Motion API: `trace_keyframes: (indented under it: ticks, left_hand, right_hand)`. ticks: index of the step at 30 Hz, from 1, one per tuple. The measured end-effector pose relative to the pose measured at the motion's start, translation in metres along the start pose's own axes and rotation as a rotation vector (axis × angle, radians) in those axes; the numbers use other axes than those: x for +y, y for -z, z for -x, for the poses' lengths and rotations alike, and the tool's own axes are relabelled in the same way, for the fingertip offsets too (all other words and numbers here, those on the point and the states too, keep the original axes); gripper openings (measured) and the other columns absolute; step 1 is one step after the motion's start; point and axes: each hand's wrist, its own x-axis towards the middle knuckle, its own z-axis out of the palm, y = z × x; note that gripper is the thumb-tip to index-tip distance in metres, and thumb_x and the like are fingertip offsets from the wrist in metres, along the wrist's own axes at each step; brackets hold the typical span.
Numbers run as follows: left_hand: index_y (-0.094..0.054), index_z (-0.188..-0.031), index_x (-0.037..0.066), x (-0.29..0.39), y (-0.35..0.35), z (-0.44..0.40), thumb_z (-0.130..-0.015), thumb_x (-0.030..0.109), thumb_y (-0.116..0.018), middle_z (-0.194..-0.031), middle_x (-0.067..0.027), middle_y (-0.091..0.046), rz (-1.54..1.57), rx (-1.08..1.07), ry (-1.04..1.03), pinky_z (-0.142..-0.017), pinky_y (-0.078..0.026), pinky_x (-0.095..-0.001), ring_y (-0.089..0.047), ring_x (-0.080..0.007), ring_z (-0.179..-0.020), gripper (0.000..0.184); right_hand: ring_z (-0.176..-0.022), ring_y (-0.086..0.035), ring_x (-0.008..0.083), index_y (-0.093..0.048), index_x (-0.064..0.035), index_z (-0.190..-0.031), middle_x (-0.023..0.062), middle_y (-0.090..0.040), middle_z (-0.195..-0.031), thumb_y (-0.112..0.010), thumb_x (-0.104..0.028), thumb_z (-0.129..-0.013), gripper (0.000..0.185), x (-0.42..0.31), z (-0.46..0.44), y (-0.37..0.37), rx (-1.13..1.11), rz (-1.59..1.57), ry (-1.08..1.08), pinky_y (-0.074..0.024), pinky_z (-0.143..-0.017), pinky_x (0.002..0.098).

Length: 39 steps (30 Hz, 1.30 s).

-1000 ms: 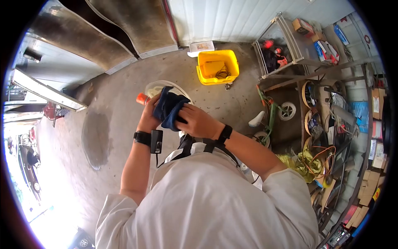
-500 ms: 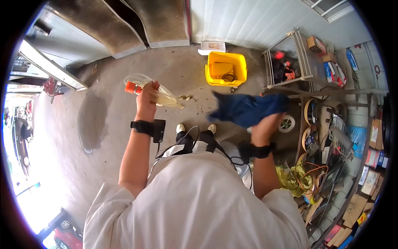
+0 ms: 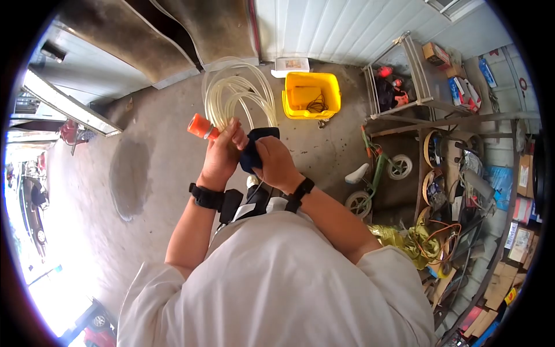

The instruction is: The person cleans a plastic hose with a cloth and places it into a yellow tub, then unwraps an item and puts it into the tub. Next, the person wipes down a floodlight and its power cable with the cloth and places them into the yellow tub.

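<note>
A coil of clear hose [image 3: 231, 92] hangs from my left hand [image 3: 224, 151], whose fingers are wrapped round its near end. An orange fitting [image 3: 202, 126] with a metal clamp sticks out to the left of that hand. My right hand [image 3: 276, 163] grips a dark blue cloth [image 3: 252, 156], bunched up close beside the left fingers. Part of the cloth is hidden behind the right hand. Both wrists wear black bands.
On the floor ahead stands a yellow bucket [image 3: 312, 95] with a dark cable inside, next to a white box [image 3: 291, 65]. A green balance bike [image 3: 376, 173] is at the right, by a metal rack [image 3: 404, 75] and cluttered shelves. Yellow crumpled material [image 3: 410, 240] lies nearer.
My right hand has swung back from the right with the cloth and now meets my left hand. The hose coil has moved forward and spreads wider. The cloth is bunched again.
</note>
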Motion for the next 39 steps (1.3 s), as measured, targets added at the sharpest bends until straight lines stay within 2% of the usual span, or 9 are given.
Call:
trace_keyframes:
  ticks: [9, 12, 16, 22, 24, 27, 30, 37, 39]
  left_hand:
    - [-0.05, -0.094, 0.006, 0.024, 0.012, 0.014, -0.095, 0.021, -0.052, -0.063, 0.0036, -0.035, 0.08, -0.027, -0.087, -0.06, -0.031, -0.0257, -0.035, -0.0097, -0.057, 0.016]
    - [-0.051, -0.094, 0.004, 0.026, 0.011, 0.015, -0.095, 0.021, -0.054, -0.063, 0.0031, -0.037, 0.061, -0.015, -0.094, -0.059, -0.033, -0.0261, -0.037, -0.01, -0.057, 0.017]
    - [-0.054, -0.094, 0.003, 0.029, 0.005, 0.015, -0.094, 0.018, -0.056, -0.064, 0.0023, -0.042, -0.201, 0.008, -0.131, -0.057, -0.037, -0.0268, -0.041, -0.0103, -0.057, 0.016]
    - [-0.057, -0.088, 0.002, 0.028, -0.006, -0.016, -0.086, 0.018, -0.063, -0.067, 0.0009, -0.05, -0.672, 0.123, -0.072, -0.057, -0.041, -0.024, -0.051, -0.0086, -0.06, 0.017]
    - [-0.061, -0.089, 0.001, 0.014, 0.013, -0.039, -0.079, 0.02, -0.07, -0.074, -0.006, -0.062, -1.021, 0.029, 0.118, -0.059, -0.047, -0.0305, -0.061, -0.0176, -0.063, 0.023]
    - [-0.065, -0.093, 0.004, -0.029, 0.035, -0.077, -0.072, 0.022, -0.074, -0.083, -0.0119, -0.067, -1.807, -0.202, 0.135, -0.066, -0.051, -0.0371, -0.065, -0.0286, -0.072, 0.029]
    - [-0.067, -0.096, 0.008, -0.065, 0.025, -0.097, -0.066, 0.024, -0.076, -0.088, -0.0139, -0.066, -1.958, -0.201, -0.15, -0.071, -0.051, -0.0414, -0.063, -0.0348, -0.079, 0.035]
    - [-0.063, -0.089, 0.004, -0.119, -0.005, -0.158, -0.069, 0.011, -0.068, -0.085, -0.0196, -0.065, -1.635, -0.223, 0.258, -0.075, -0.05, -0.0429, -0.061, -0.0379, -0.084, 0.022]
    - [-0.062, -0.09, 0.003, -0.141, 0.001, -0.187, -0.07, 0.011, -0.066, -0.084, -0.0208, -0.064, -1.664, -0.287, 0.129, -0.075, -0.049, -0.0438, -0.061, -0.0385, -0.084, 0.022]
  right_hand:
    - [-0.092, -0.057, 0.0295, -0.055, 0.0009, -0.106, 0.0122, -0.055, -0.102, -0.069, -0.008, -0.057, 0.051, 0.025, 0.013, 0.02, -0.098, 0.108, 0.197, -0.0483, -0.08, 0.0372]
    - [-0.087, -0.059, 0.0317, -0.056, -0.0011, -0.104, 0.0139, -0.057, -0.1, -0.066, -0.006, -0.06, 0.045, 0.019, 0.015, 0.035, -0.07, -0.027, 0.095, -0.0497, -0.075, 0.0385]
    - [-0.087, -0.058, 0.0425, -0.056, 0.0037, -0.104, 0.0261, -0.06, -0.091, -0.054, -0.005, -0.075, 0.03, 0.022, 0.021, 0.056, -0.095, -0.3, -0.397, -0.0485, -0.074, 0.0429]
    - [-0.083, -0.061, 0.0413, -0.057, 0.0036, -0.109, 0.0274, -0.062, -0.088, -0.052, -0.016, -0.091, 0.027, 0.08, 0.067, 0.114, 0.6, -0.012, -0.822, -0.0492, -0.071, 0.0392]
    - [-0.083, -0.059, 0.0434, -0.057, 0.0045, -0.108, 0.0272, -0.061, -0.086, -0.055, -0.022, -0.091, 0.032, 0.068, 0.082, 0.152, 0.638, 0.073, -0.726, -0.0485, -0.071, 0.0406]
    - [-0.083, -0.058, 0.0449, -0.057, 0.0042, -0.105, 0.0282, -0.061, -0.087, -0.055, -0.024, -0.09, 0.032, 0.106, 0.123, 0.184, 0.294, 0.192, -0.941, -0.0483, -0.07, 0.043]
    - [-0.082, -0.058, 0.0456, -0.057, 0.0021, -0.099, 0.0284, -0.061, -0.085, -0.057, -0.026, -0.088, 0.03, 0.121, 0.139, 0.193, 0.218, 0.339, -0.979, -0.0471, -0.071, 0.0464]
    - [-0.086, -0.059, 0.0435, -0.059, -0.0012, -0.096, 0.0257, -0.063, -0.088, -0.06, -0.027, -0.084, 0.028, 0.159, 0.152, 0.177, 0.052, 0.193, -1.098, -0.0472, -0.074, 0.0478]
    - [-0.088, -0.059, 0.0431, -0.06, -0.0017, -0.1, 0.0253, -0.064, -0.09, -0.061, -0.028, -0.083, 0.032, 0.178, 0.155, 0.168, 0.013, 0.177, -1.158, -0.048, -0.076, 0.0466]
